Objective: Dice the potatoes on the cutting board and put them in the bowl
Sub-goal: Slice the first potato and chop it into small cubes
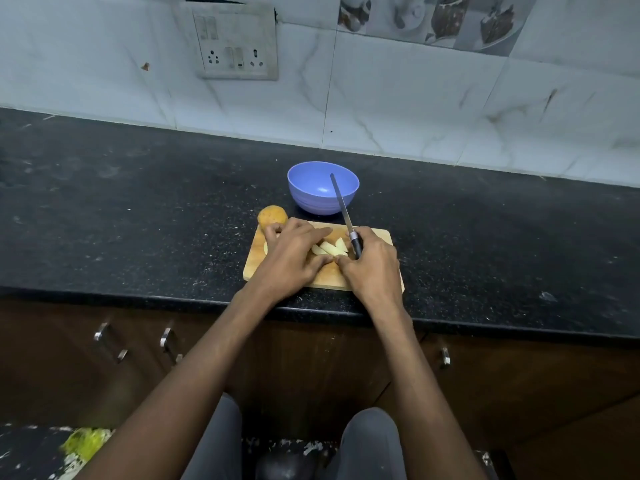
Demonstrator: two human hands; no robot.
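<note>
1. A blue bowl (322, 192) is sitting on the dark counter (138, 202) just beyond the cutting board (381, 237); a whole potato (272, 216) is lying at the board's far left corner.
2. The right hand (372, 263) is gripping the knife (346, 216), its blade pointing over the bowl.
3. The left hand (294, 254) is lying with fingers extended over the cut potato wedges (330, 249), seemingly pressing them.

black counter (138, 209) | wall socket plate (235, 43) | marble tiles (415, 109) | cabinet handles (110, 342)
</note>
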